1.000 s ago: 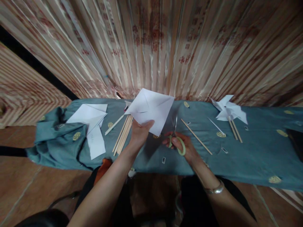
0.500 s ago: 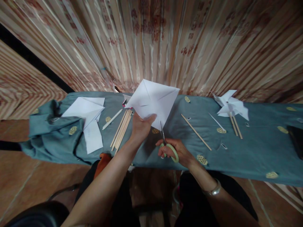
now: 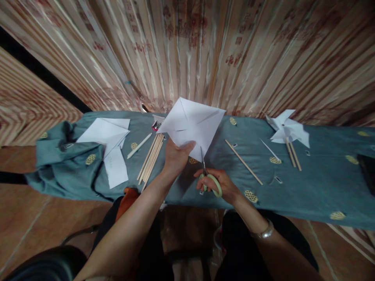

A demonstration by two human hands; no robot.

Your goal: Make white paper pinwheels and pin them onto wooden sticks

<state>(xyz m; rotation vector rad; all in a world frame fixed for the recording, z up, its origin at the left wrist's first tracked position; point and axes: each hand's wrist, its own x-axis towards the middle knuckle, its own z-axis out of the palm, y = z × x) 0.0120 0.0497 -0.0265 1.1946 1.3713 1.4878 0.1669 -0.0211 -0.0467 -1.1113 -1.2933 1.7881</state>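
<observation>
My left hand [image 3: 176, 158] pinches a square sheet of white paper [image 3: 191, 123] near its lower left edge, thumb on top. The sheet is held above the table, turned like a diamond, with creases and slits running in from its corners. In my right hand [image 3: 218, 183] is a pair of scissors [image 3: 215, 185] with pale green handles. Their blades lie on the sheet's near corner, in line with the diagonal. Left of my left hand lie several thin wooden sticks [image 3: 150, 160] and a white pen [image 3: 140, 146].
A blue-green cloth [image 3: 205, 195] covers the table. On the right are a white paper pinwheel [image 3: 288, 127], a single stick [image 3: 243, 162] and a thin white pointed piece [image 3: 270, 150]. More paper [image 3: 104, 134] lies left. A small box of pins [image 3: 156, 124] sits behind the sticks. Curtains [image 3: 187, 50] hang behind.
The view has shifted slightly. The sheet, both hands and the scissors appear a little further right and keep nearly the same pose; the scissor blades remain at the near corner.
</observation>
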